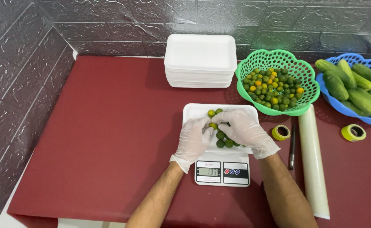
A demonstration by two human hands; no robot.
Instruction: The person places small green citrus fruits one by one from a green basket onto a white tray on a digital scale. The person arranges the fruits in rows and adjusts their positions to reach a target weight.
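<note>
Small green and yellow limes (222, 137) sit on a white foam tray (196, 112), and the tray rests on a white kitchen scale (222, 172) on the red table (109, 139). Both hands wear thin white gloves: the left hand (192, 140) and the right hand (243, 128) meet over the tray, fingers curled around a few limes. Behind them stand a stack of white trays (200, 61), a green basket (278, 63) with more limes, and a blue basket (350, 112) of cucumbers (358, 86).
</note>
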